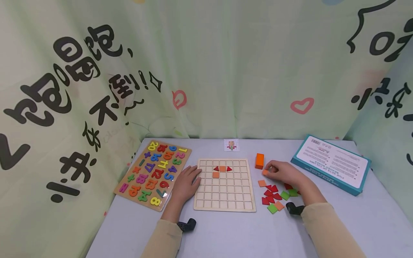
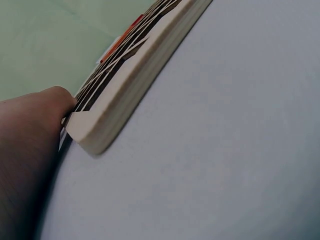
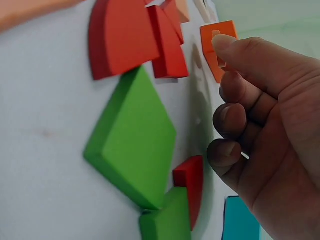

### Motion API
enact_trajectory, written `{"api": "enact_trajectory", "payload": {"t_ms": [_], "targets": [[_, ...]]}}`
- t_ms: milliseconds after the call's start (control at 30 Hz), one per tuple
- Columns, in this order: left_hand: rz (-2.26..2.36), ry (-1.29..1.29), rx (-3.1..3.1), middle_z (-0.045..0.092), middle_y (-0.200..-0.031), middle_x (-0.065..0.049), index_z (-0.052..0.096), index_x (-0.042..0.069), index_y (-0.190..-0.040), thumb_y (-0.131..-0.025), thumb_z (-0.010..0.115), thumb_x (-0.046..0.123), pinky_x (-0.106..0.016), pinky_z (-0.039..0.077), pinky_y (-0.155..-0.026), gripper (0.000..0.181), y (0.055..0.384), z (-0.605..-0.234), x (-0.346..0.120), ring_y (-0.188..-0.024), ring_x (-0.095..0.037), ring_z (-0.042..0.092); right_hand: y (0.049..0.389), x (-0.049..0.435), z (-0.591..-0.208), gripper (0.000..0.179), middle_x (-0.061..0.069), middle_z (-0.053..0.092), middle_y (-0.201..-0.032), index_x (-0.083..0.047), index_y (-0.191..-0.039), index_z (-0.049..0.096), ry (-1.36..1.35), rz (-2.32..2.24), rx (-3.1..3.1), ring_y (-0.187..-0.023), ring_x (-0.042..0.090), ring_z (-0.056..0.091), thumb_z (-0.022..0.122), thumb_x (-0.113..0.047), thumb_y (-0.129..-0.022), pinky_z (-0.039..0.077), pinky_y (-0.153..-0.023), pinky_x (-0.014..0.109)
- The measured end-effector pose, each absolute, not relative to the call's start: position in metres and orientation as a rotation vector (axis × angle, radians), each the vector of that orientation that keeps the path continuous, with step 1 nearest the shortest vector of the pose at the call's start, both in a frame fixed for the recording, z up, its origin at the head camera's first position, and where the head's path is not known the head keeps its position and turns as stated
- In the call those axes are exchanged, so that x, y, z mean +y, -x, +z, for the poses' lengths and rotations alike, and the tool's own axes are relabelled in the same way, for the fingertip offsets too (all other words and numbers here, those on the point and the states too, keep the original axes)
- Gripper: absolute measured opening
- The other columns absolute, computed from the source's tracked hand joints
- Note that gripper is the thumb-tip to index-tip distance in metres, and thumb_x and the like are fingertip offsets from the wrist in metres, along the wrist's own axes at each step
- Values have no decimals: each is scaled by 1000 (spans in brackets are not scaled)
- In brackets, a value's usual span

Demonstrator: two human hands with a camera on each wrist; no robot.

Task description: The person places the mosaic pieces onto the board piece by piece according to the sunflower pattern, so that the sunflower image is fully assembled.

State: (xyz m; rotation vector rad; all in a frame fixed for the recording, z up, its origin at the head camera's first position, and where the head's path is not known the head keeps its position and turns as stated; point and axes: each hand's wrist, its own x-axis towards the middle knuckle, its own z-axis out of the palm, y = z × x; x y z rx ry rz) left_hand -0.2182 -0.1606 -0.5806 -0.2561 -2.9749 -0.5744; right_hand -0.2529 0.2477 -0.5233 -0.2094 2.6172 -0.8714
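1 small orange tile (image 1: pixel 265 172) is pinched between the thumb and fingers of the right hand (image 1: pixel 284 173), near an orange block (image 1: pixel 259 161); whether it clears the worktop (image 1: pixel 222 234), we cannot tell. With so little of it gripped, we judge that it could twist or slip, and that knuckles so near the block might topple it. The black wrist device (image 1: pixel 294 208), low beside the loose pieces (image 1: pixel 277 196), could sweep some aside. From the right wrist we see the tile nearly edge-on, a narrow strip running roughly up and down past the thumb tip; the fingers cover too much for us to name its true long axis. Its exposed end points left, toward the grid board (image 1: pixel 224 210), where 2 red pieces (image 1: pixel 229 168) flank 1 orange square (image 1: pixel 222 168) and a 2nd orange square (image 1: pixel 216 175) sits below the left red piece; a bump, we think, could jostle them. The left hand (image 1: pixel 185 184), fingers relaxed, rests against the board's left edge, where a push could skew it. Beyond lie a number board (image 1: pixel 129 179), a patterned card (image 1: pixel 231 145) and a teal box (image 1: pixel 332 163).
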Motion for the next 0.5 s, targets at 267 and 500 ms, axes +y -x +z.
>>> {"api": "enact_trajectory", "payload": {"t_ms": [267,500], "targets": [[-572,279,-2957,47,-153,3,55,27,-141,-99,51,43,-48,33,-120,45,219,-581,-161,-147,-24,35,249,243,-507,28,4,56,-83,-19,-113,63,293,-819,2661,-81,19,54,70,-35,-91,46,-60,27],[-578,279,-2967,47,-153,4,54,28,-142,-100,50,44,-47,32,-120,45,219,-581,-161,-148,-23,35,245,223,-497,21,3,56,-80,-18,-106,63,395,-844,2661,-78,18,54,71,-28,-90,46,-59,25]]}}
